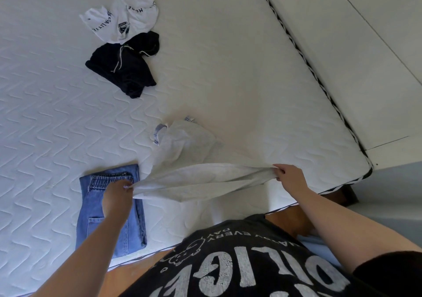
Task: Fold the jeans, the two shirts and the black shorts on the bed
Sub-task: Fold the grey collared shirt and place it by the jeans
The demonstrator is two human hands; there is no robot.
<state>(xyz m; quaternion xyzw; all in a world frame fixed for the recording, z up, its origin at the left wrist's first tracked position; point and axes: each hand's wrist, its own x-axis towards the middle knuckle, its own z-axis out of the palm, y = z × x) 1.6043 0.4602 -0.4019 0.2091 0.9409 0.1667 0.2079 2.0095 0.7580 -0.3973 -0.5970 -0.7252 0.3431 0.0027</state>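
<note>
A pale grey shirt (189, 159) is stretched just above the white quilted mattress (251, 79) near its front edge. My left hand (117, 196) pinches one end of it and my right hand (288, 176) grips the other, the cloth pulled taut between them while the rest trails away toward the middle of the bed. Folded blue jeans (114, 226) lie flat under my left hand. Farther back, crumpled black shorts (124, 65) with a drawstring lie beside a bunched white shirt (124, 14) with dark lettering.
The mattress's right edge (319, 77) has a black-and-white trim, with pale floor (365, 33) beyond it. The bed's front corner (367, 168) is close to my right hand. My dark printed T-shirt (239, 262) fills the bottom of the view.
</note>
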